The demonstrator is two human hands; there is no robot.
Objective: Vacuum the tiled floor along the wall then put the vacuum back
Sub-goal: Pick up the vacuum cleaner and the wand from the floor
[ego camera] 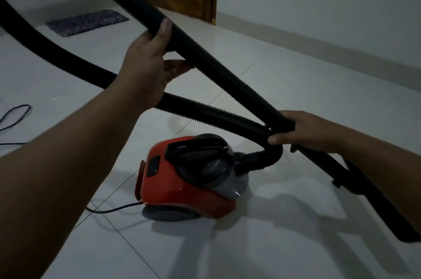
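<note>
While both hands [145, 60] [303, 130] grip the wand [205, 55], floor nozzle [355, 178] half hidden

head view looks down, close, floorward.

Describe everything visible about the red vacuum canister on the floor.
The red vacuum canister sits upright on the white tiled floor, resting on a grey wheel. Its glossy plastic shell carries a black handle and a grey dome on top. A ribbed black hose curves into its front; a thin black cord leaves its rear. Neither hand touches it: both hold the black wand above.
</note>
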